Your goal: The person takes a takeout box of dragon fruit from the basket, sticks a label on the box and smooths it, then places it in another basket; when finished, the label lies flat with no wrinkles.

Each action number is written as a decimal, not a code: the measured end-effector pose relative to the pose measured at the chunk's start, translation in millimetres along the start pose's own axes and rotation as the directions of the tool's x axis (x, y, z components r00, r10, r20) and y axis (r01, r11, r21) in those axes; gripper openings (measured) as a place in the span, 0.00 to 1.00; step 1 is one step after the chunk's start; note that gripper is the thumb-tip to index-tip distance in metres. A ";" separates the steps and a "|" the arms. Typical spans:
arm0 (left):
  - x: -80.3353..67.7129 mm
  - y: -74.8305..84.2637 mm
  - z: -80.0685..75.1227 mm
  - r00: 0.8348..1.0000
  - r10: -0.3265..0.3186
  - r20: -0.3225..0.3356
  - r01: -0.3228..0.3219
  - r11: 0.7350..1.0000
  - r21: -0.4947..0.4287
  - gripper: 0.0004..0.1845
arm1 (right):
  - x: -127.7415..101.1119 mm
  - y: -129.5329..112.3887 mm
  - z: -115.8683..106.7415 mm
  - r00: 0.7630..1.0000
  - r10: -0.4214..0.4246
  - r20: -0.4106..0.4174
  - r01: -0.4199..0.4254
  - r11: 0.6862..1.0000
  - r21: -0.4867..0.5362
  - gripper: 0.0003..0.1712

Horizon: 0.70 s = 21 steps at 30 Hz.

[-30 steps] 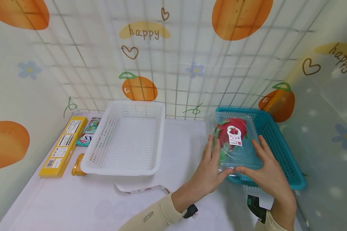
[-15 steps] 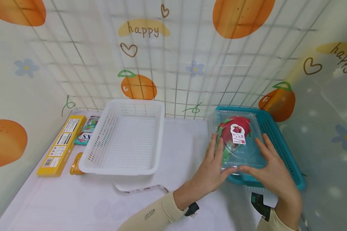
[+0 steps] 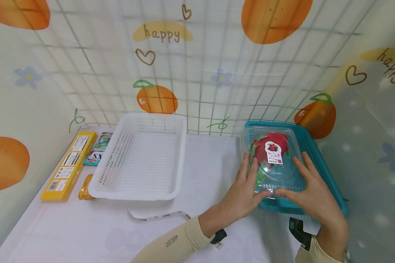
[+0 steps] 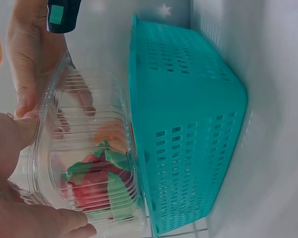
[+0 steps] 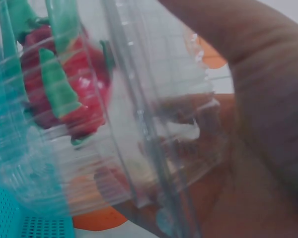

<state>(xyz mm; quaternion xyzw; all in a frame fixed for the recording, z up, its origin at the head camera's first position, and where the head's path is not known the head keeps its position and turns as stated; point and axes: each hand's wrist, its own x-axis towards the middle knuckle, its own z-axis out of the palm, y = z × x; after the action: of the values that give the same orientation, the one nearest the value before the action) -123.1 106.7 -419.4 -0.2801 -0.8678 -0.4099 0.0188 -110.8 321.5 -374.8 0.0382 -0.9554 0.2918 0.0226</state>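
Where the head view looks down on the bench, the left hand and the right hand hold a clear clamshell box between them, fingers laid along its two sides and thumbs meeting at its near edge; the box holds a red dragon fruit with a white label on the lid; the box sits over the teal basket, which serves as the landmark; left of the teal basket stands a white basket; further left of it lie a green packet, a yellow box and a small gold wrapper; a patterned strip lies on the bench to the near left of the teal basket.

Seen from the left wrist, the clear clamshell box rests against the open rim of the teal basket; the left hand grips one side with the thumb on the rim; the right hand holds the far side; the dragon fruit shows through the plastic.

Seen from the right wrist, the right hand presses close on the clear clamshell box, fingers curved round it; the dragon fruit lies inside; a corner of the teal basket shows beneath.
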 end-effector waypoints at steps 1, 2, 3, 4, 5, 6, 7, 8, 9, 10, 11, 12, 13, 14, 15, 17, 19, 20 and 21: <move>0.5 0.0 0.3 1.000 0.003 0.002 -0.003 1.000 0.005 0.53 | 0.2 0.3 -0.5 1.000 0.000 0.000 0.000 1.000 -0.002 0.66; 1.0 -0.1 0.6 1.000 0.005 0.003 -0.005 1.000 0.011 0.53 | 0.4 0.5 -0.8 1.000 0.000 0.000 0.000 1.000 -0.004 0.66; 1.4 -0.1 0.9 1.000 0.007 0.003 -0.007 1.000 0.017 0.53 | 0.5 0.8 -1.2 1.000 0.001 0.002 -0.001 1.000 -0.005 0.66; 1.9 -0.1 1.1 1.000 0.008 0.004 -0.008 1.000 0.024 0.53 | 0.8 1.0 -1.4 1.000 0.002 0.004 -0.002 1.000 -0.006 0.66; 2.3 -0.1 1.4 1.000 0.008 0.004 -0.008 1.000 0.028 0.53 | 1.0 1.3 -1.5 1.000 0.003 0.005 -0.003 1.000 -0.006 0.66; 2.7 -0.1 1.6 1.000 0.008 0.005 -0.008 1.000 0.030 0.53 | 1.1 1.6 -1.6 1.000 0.002 0.005 -0.002 1.000 -0.008 0.66; 3.0 -0.1 1.7 1.000 0.007 0.008 -0.007 0.999 0.031 0.53 | 1.4 1.7 -1.8 1.000 0.002 0.007 -0.002 1.000 -0.008 0.66; 3.4 -0.1 1.7 1.000 0.005 0.009 -0.006 0.999 0.032 0.53 | 1.7 1.8 -2.0 1.000 0.002 0.008 -0.002 1.000 -0.008 0.66; 3.7 0.0 1.6 1.000 0.002 0.010 -0.002 1.000 0.031 0.53 | 1.8 1.9 -2.1 1.000 0.002 0.010 -0.002 1.000 -0.007 0.66; 4.0 0.1 1.6 1.000 -0.002 0.012 0.002 1.000 0.030 0.52 | 2.1 2.1 -2.2 1.000 0.001 0.011 -0.001 1.000 -0.007 0.66; 4.3 0.1 1.7 1.000 -0.005 0.013 0.005 1.000 0.029 0.52 | 2.2 2.4 -2.2 1.000 0.001 0.013 -0.001 1.000 -0.007 0.66; 4.7 0.2 1.8 1.000 -0.008 0.014 0.008 1.000 0.029 0.52 | 2.4 2.8 -2.2 1.000 0.001 0.013 -0.001 1.000 -0.010 0.66; 5.0 0.3 1.9 1.000 -0.012 0.016 0.011 1.000 0.028 0.52 | 2.3 3.1 -1.9 1.000 0.005 0.018 -0.005 1.000 -0.009 0.66; 5.3 0.4 2.0 1.000 -0.015 0.016 0.014 0.999 0.029 0.51 | 2.3 3.5 -1.7 1.000 0.007 0.021 -0.007 1.000 -0.010 0.67; 5.4 0.5 2.0 1.000 -0.018 0.017 0.017 0.999 0.028 0.51 | 2.1 3.9 -1.5 1.000 0.009 0.024 -0.009 1.000 -0.010 0.67; 5.7 0.7 2.3 1.000 -0.021 0.019 0.021 0.999 0.031 0.51 | 1.9 4.8 -1.1 1.000 0.013 0.028 -0.013 1.000 -0.013 0.67; 5.7 1.1 2.5 1.000 -0.024 0.021 0.023 0.999 0.032 0.50 | 1.5 5.2 -0.9 0.999 0.017 0.031 -0.017 1.000 -0.013 0.67; 5.8 1.4 2.6 0.999 -0.024 0.021 0.024 0.999 0.034 0.50 | 1.4 5.5 -1.1 0.999 0.017 0.031 -0.017 1.000 -0.015 0.67; 5.9 1.6 2.7 0.999 -0.025 0.021 0.024 0.999 0.033 0.50 | 1.4 5.7 -1.2 0.999 0.018 0.030 -0.018 1.000 -0.016 0.67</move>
<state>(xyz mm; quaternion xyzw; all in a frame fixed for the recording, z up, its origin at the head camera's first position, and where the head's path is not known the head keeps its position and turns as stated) -126.8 112.2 -418.5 -0.2735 -0.8780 -0.3927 0.0094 -112.6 326.8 -376.9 0.0336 -0.9582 0.2840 0.0059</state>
